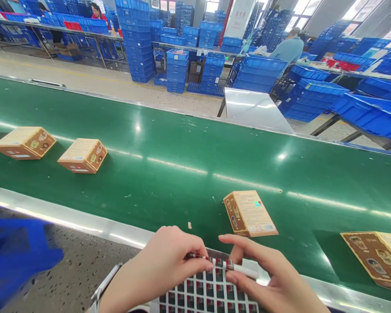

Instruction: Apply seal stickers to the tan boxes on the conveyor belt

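Observation:
At the lower middle, a sheet of small stickers (pixel 202 292), dark and red rectangles in a white grid, lies under both hands. My left hand (pixel 169 261) is closed, its thumb and forefinger pinching the sheet's upper edge. Around the upper right corner, where a white strip (pixel 247 271) curls up, my right hand (pixel 270 274) has its thumb and fingers; the forefinger sticks out. Just beyond my hands, a brown and cream box (pixel 252 213) rests on the green conveyor belt (pixel 169 191). The sheet's lower part runs out of view.
Two similar boxes, one nearer (pixel 83 155) and one farther left (pixel 24 142), sit on the belt. Another box (pixel 374 256) is at the right edge. Beyond the belt stand a metal table (pixel 252 106), stacked blue crates (pixel 135 41) and a seated person (pixel 288 48).

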Demonstrator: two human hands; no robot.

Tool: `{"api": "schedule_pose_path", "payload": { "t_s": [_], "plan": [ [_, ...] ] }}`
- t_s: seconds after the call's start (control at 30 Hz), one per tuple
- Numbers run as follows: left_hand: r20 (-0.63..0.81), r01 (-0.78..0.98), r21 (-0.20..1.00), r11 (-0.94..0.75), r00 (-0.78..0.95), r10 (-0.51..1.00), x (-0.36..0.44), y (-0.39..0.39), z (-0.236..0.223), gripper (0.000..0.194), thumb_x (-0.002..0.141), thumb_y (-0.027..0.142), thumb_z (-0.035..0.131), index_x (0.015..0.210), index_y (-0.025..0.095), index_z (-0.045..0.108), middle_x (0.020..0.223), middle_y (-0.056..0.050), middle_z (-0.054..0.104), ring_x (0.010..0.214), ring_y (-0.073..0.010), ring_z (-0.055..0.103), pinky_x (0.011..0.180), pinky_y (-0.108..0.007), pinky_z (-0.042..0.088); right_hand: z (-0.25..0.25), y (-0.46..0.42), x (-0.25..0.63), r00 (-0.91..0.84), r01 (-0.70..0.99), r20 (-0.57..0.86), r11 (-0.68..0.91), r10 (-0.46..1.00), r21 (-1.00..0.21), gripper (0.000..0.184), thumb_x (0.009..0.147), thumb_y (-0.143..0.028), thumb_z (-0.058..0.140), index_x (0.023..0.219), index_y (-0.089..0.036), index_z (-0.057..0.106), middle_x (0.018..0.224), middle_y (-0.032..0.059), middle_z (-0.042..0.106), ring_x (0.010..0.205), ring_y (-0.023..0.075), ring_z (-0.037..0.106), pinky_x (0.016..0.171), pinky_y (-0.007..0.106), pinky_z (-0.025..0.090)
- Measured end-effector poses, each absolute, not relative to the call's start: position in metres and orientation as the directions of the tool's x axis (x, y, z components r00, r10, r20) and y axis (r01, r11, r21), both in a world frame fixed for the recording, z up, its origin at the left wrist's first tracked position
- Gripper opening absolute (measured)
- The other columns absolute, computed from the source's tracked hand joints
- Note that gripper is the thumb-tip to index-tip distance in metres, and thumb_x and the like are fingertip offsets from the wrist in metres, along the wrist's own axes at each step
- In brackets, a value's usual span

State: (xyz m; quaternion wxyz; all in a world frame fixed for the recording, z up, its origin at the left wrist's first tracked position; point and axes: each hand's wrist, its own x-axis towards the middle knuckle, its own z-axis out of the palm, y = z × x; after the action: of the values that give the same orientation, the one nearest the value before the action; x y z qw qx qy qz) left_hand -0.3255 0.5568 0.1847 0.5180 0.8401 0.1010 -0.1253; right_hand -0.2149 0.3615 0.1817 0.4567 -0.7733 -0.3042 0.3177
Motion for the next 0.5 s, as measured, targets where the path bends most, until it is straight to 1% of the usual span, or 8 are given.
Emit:
{"api": "schedule_pose_path", "payload": {
  "t_s": [0.07, 0.1, 0.13, 0.17, 0.23, 0.3, 0.37, 0.5],
  "plan": [
    [-0.315, 0.287, 0.84, -0.461, 0.949, 0.017, -0.327, 0.556, 0.186, 0.012, 0.087, 0.021, 0.071, 0.076, 0.021, 0.077, 0.054, 0.007, 0.057, 0.051, -0.0091, 0.041, 0.053, -0.021, 0.028, 0.185, 0.366, -0.214, 0.581, 0.148, -0.272, -0.428, 0.767, -0.891, 0.021, 0.076, -0.032, 0.075, 0.097, -0.03, 0.078, 0.074, -0.0033, 0.069, 0.07, 0.0177, 0.064, 0.07, 0.025, 0.053],
    [-0.315, 0.287, 0.842, -0.456, 0.949, 0.016, -0.327, 0.555, 0.186, 0.009, 0.086, 0.022, 0.072, 0.08, 0.021, 0.078, 0.057, 0.006, 0.06, 0.053, -0.0093, 0.043, 0.053, -0.02, 0.029, 0.187, 0.368, -0.214, 0.562, 0.145, -0.292, -0.439, 0.774, -0.887, 0.012, 0.076, -0.033, 0.075, 0.087, -0.028, 0.078, 0.073, -0.0025, 0.069, 0.07, 0.0179, 0.064, 0.069, 0.025, 0.053],
    [-0.316, 0.296, 0.845, -0.445, 0.948, 0.029, -0.328, 0.556, 0.186, 0.005, 0.085, 0.023, 0.074, 0.084, 0.022, 0.079, 0.061, 0.006, 0.064, 0.055, -0.0097, 0.047, 0.054, -0.02, 0.031, 0.188, 0.369, -0.213, 0.548, 0.152, -0.3, -0.445, 0.781, -0.882, 0.008, 0.078, -0.035, 0.073, 0.079, -0.027, 0.077, 0.072, -0.0018, 0.069, 0.069, 0.018, 0.063, 0.068, 0.024, 0.052],
    [-0.322, 0.312, 0.847, -0.43, 0.945, 0.052, -0.329, 0.557, 0.186, 0.005, 0.083, 0.023, 0.075, 0.086, 0.022, 0.079, 0.064, 0.005, 0.067, 0.057, -0.0102, 0.05, 0.056, -0.019, 0.032, 0.19, 0.37, -0.212, 0.541, 0.163, -0.3, -0.448, 0.786, -0.879, 0.013, 0.081, -0.036, 0.071, 0.073, -0.026, 0.075, 0.07, -0.0012, 0.069, 0.068, 0.018, 0.062, 0.066, 0.024, 0.051],
    [-0.348, 0.363, 0.847, -0.389, 0.931, 0.111, -0.332, 0.56, 0.185, 0.007, 0.081, 0.024, 0.076, 0.086, 0.022, 0.079, 0.068, 0.004, 0.071, 0.061, -0.0116, 0.054, 0.058, -0.02, 0.035, 0.191, 0.371, -0.211, 0.554, 0.178, -0.291, -0.453, 0.78, -0.873, 0.02, 0.084, -0.039, 0.068, 0.07, -0.025, 0.074, 0.068, -0.0004, 0.068, 0.065, 0.0184, 0.061, 0.065, 0.025, 0.05],
    [-0.377, 0.409, 0.849, -0.334, 0.913, 0.158, -0.334, 0.564, 0.184, 0.009, 0.081, 0.026, 0.072, 0.081, 0.021, 0.079, 0.068, 0.003, 0.071, 0.062, -0.0125, 0.055, 0.057, -0.02, 0.036, 0.192, 0.369, -0.21, 0.579, 0.177, -0.285, -0.459, 0.764, -0.871, 0.022, 0.084, -0.041, 0.068, 0.07, -0.025, 0.074, 0.068, -0.0001, 0.067, 0.065, 0.0189, 0.061, 0.065, 0.026, 0.049],
    [-0.396, 0.432, 0.858, -0.277, 0.901, 0.179, -0.336, 0.567, 0.182, 0.014, 0.081, 0.028, 0.069, 0.078, 0.019, 0.08, 0.067, 0.002, 0.072, 0.061, -0.013, 0.055, 0.056, -0.021, 0.036, 0.191, 0.367, -0.21, 0.58, 0.167, -0.286, -0.455, 0.762, -0.874, 0.023, 0.084, -0.042, 0.069, 0.069, -0.025, 0.073, 0.067, -0.0001, 0.067, 0.064, 0.0187, 0.06, 0.065, 0.026, 0.049],
    [-0.4, 0.436, 0.874, -0.213, 0.896, 0.191, -0.338, 0.567, 0.182, 0.017, 0.08, 0.028, 0.067, 0.075, 0.019, 0.08, 0.071, 0.0, 0.076, 0.066, -0.015, 0.061, 0.059, -0.022, 0.04, 0.187, 0.365, -0.211, 0.569, 0.17, -0.286, -0.451, 0.771, -0.876, 0.028, 0.085, -0.048, 0.07, 0.069, -0.026, 0.073, 0.069, 0.0012, 0.068, 0.065, 0.0201, 0.061, 0.068, 0.027, 0.051]
  ]
}}
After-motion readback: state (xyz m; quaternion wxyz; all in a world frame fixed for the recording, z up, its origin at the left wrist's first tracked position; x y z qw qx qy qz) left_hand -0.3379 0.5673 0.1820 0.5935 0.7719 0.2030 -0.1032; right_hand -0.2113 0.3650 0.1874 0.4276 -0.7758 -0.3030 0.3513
